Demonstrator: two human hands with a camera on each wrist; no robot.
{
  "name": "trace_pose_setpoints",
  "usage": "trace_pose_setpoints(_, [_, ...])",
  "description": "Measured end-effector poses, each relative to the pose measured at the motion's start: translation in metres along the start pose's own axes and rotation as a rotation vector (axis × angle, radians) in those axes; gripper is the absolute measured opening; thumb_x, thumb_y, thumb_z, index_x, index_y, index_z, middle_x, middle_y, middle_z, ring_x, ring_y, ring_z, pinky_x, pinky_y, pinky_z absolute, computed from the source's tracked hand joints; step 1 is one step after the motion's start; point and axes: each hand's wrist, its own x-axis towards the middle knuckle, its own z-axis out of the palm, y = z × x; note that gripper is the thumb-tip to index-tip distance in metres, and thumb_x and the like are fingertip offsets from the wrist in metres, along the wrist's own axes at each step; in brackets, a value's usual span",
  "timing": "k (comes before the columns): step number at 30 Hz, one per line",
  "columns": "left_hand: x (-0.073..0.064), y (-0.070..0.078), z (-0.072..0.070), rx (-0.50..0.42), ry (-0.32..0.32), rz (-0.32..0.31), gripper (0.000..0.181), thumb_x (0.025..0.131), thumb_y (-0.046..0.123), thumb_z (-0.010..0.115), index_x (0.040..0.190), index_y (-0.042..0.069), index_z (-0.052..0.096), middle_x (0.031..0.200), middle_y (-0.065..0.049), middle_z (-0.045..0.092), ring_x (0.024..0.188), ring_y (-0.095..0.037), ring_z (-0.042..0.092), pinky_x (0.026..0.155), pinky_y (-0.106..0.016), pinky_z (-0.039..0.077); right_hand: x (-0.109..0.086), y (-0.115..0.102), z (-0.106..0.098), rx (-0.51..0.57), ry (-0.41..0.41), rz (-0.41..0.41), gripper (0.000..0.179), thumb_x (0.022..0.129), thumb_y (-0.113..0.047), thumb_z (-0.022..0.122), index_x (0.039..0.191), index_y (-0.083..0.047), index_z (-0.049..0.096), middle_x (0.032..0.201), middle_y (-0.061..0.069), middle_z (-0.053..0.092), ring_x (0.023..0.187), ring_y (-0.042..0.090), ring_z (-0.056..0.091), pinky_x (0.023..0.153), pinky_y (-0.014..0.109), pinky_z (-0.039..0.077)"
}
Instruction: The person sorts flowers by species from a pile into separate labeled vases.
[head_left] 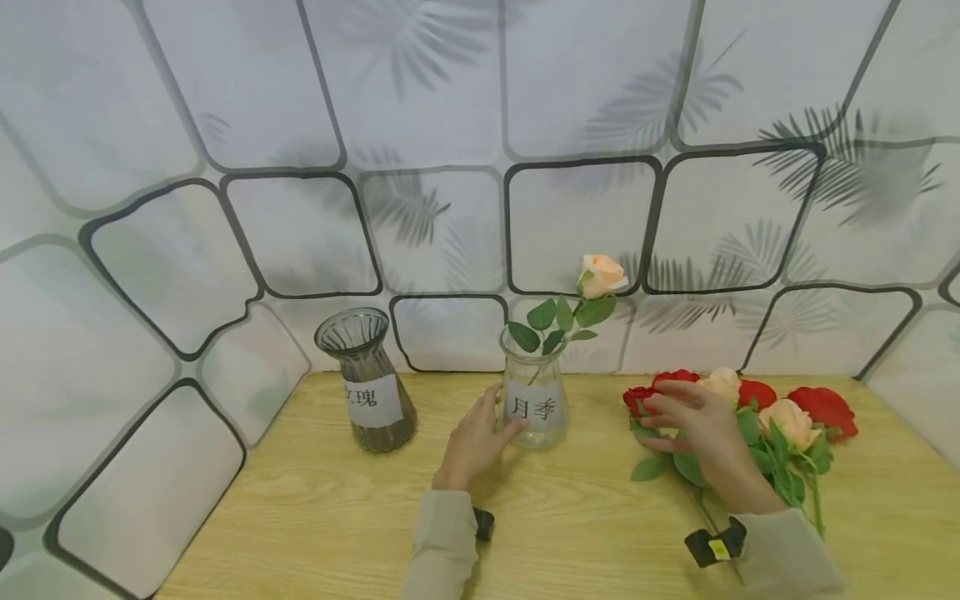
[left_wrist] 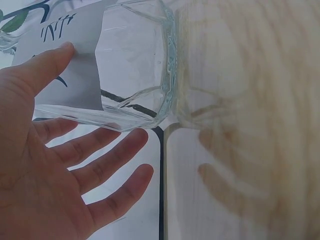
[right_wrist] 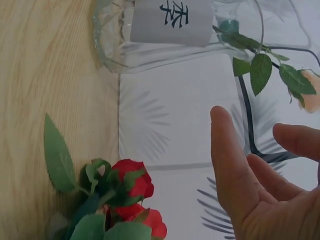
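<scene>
A clear glass vase (head_left: 536, 417) with a white paper label stands upright and holds one peach rose (head_left: 602, 277) with green leaves. Beside it is my left hand (head_left: 472, 437), its thumb lying against the label (left_wrist: 65, 65) and the other fingers spread loosely along the glass. My right hand (head_left: 701, 429) hovers over a pile of flowers, fingers apart and holding nothing. Red roses (right_wrist: 134, 180) and peach roses (head_left: 789, 423) with leafy stems make up that pile. In the right wrist view a gap separates the right hand from the vase.
A dark ribbed glass vase (head_left: 378, 417) with its own label stands to the left on the wooden table (head_left: 322, 517). Patterned wall covering (head_left: 442, 333) rises behind the table and along its left side. Flower stems (head_left: 816, 500) reach toward the table's front.
</scene>
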Motion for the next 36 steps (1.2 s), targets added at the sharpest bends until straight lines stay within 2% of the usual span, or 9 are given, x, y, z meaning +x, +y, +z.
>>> trace_pose_setpoints(4, [0.001,0.000,0.000,0.005,-0.001,-0.002,0.072,0.099,0.043,0.065,0.154,0.005,0.037,0.136,-0.022,0.057,0.104,-0.032,0.064,0.084,-0.053,0.053,-0.002,0.003,-0.011,0.020,0.009,0.010,0.027,0.101,-0.021,0.066,0.124,-0.007,0.059,0.097,-0.006,0.070,0.085,0.015,0.072,0.074,0.042,0.061])
trace_pose_setpoints(8, [0.001,0.000,0.000,0.004,0.002,-0.004,0.071,0.099,0.042,0.066,0.153,0.006,0.038,0.135,-0.023,0.057,0.107,-0.034,0.063,0.086,-0.055,0.052,-0.005,0.005,-0.023,0.031,0.018,0.043,0.025,0.099,-0.025,0.069,0.120,-0.014,0.062,0.098,-0.008,0.072,0.087,0.015,0.073,0.075,0.042,0.060])
trace_pose_setpoints(13, [0.000,0.002,0.001,-0.003,-0.001,-0.007,0.071,0.099,0.041,0.066,0.154,0.007,0.037,0.138,-0.024,0.056,0.117,-0.039,0.061,0.092,-0.057,0.051,-0.009,0.009,-0.039,-0.018,0.015,0.054,0.036,0.101,-0.028,0.065,0.130,-0.009,0.054,0.100,-0.011,0.069,0.088,0.014,0.073,0.076,0.042,0.060])
trace_pose_setpoints(19, [-0.001,0.002,0.001,-0.003,0.004,-0.013,0.070,0.099,0.041,0.066,0.153,0.007,0.038,0.139,-0.023,0.055,0.116,-0.038,0.061,0.091,-0.057,0.051,-0.011,0.014,-0.053,-0.021,0.033,0.077,0.029,0.102,-0.027,0.064,0.125,-0.012,0.056,0.100,-0.009,0.070,0.087,0.014,0.073,0.075,0.042,0.060])
trace_pose_setpoints(24, [-0.001,0.002,0.000,0.003,0.010,-0.007,0.070,0.099,0.041,0.066,0.153,0.007,0.038,0.140,-0.023,0.055,0.116,-0.038,0.061,0.091,-0.056,0.051,-0.015,0.018,-0.060,-0.037,0.048,0.096,0.034,0.100,-0.029,0.067,0.127,-0.011,0.056,0.098,-0.012,0.070,0.087,0.013,0.073,0.076,0.041,0.060])
trace_pose_setpoints(29, [0.000,0.002,0.001,0.007,0.010,-0.009,0.070,0.099,0.041,0.066,0.153,0.006,0.038,0.137,-0.023,0.056,0.112,-0.036,0.062,0.089,-0.056,0.052,-0.019,0.022,-0.070,0.010,0.048,0.099,0.013,0.101,-0.023,0.066,0.114,-0.021,0.065,0.097,-0.012,0.072,0.086,0.014,0.073,0.074,0.041,0.061])
trace_pose_setpoints(30, [0.000,0.002,0.001,0.007,0.009,-0.010,0.070,0.099,0.041,0.066,0.153,0.006,0.038,0.136,-0.023,0.057,0.111,-0.036,0.062,0.089,-0.056,0.052,-0.020,0.022,-0.072,0.034,0.055,0.101,0.008,0.101,-0.020,0.067,0.107,-0.025,0.066,0.095,-0.011,0.073,0.085,0.015,0.074,0.073,0.041,0.061])
trace_pose_setpoints(33, [0.000,0.002,0.000,0.006,0.009,-0.009,0.070,0.099,0.040,0.067,0.153,0.006,0.038,0.135,-0.023,0.057,0.110,-0.036,0.063,0.088,-0.056,0.052,-0.022,0.023,-0.077,0.042,0.064,0.108,0.013,0.101,-0.017,0.065,0.100,-0.029,0.068,0.092,-0.011,0.073,0.082,0.015,0.074,0.071,0.041,0.061])
trace_pose_setpoints(36, [-0.001,0.002,0.000,0.009,0.007,-0.012,0.070,0.099,0.041,0.066,0.153,0.007,0.038,0.137,-0.024,0.056,0.114,-0.038,0.062,0.090,-0.057,0.051,-0.025,0.024,-0.082,0.015,0.066,0.130,0.013,0.102,-0.018,0.064,0.099,-0.031,0.067,0.092,-0.011,0.073,0.082,0.015,0.073,0.072,0.040,0.061])
